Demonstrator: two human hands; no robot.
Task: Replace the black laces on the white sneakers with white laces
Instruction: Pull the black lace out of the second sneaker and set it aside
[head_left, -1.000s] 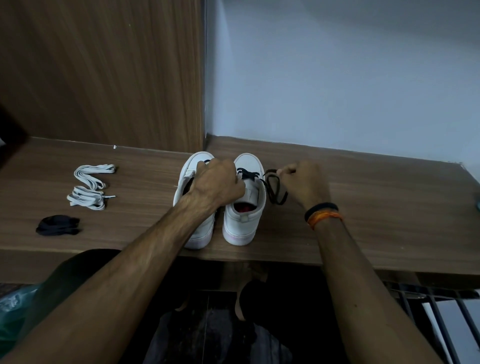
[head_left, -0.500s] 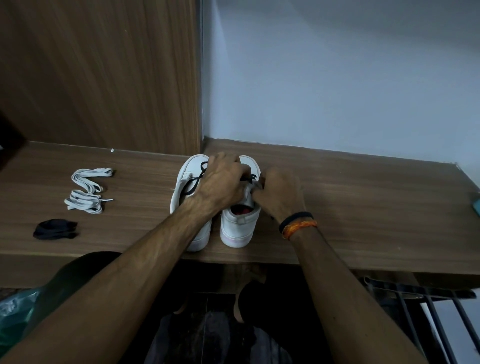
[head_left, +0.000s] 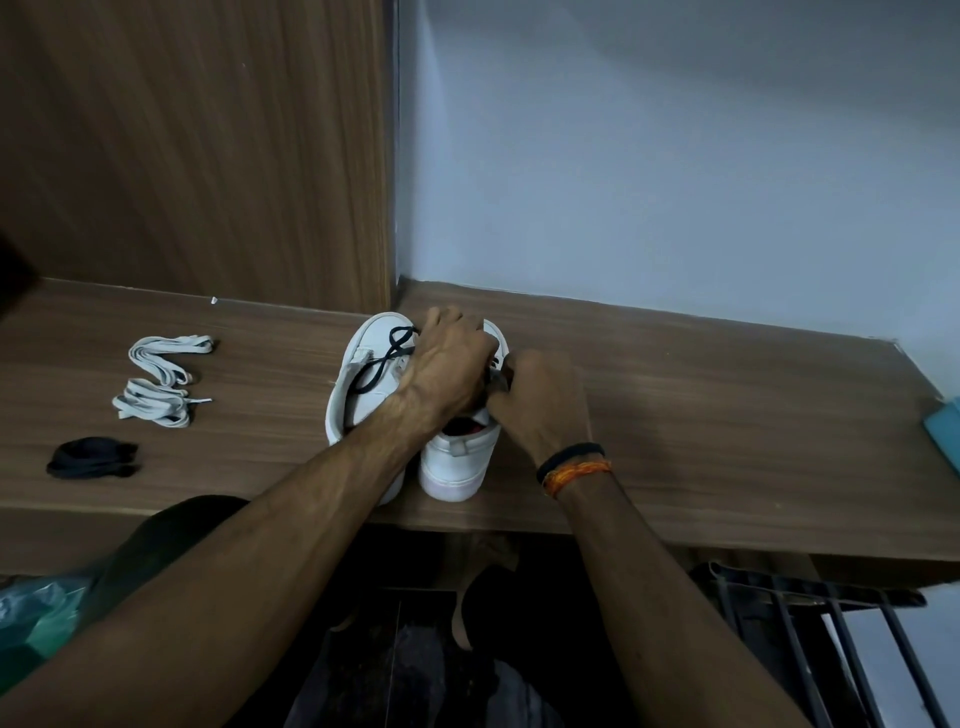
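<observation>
Two white sneakers stand side by side on the wooden shelf (head_left: 727, 415), heels toward me. The left sneaker (head_left: 358, 379) has a loose black lace (head_left: 387, 358) lying across its top. My left hand (head_left: 449, 364) curls over the laced part of the right sneaker (head_left: 457, 462) and hides it. My right hand (head_left: 540, 400) meets the left hand there and pinches the right sneaker's black lace, of which only a short bit shows. Two bundles of white laces (head_left: 161, 379) lie at the left.
A small black bundle (head_left: 93, 457) lies near the shelf's front edge at the left. A wood panel rises behind the left half, a pale wall behind the right. A teal object (head_left: 945, 431) pokes in at the far right. Metal bars (head_left: 831, 649) stand below right.
My right hand came in from the side, where it held a pulled-out loop of black lace, back to the right sneaker's tongue beside my left hand. The black lace now lies on the left sneaker.
</observation>
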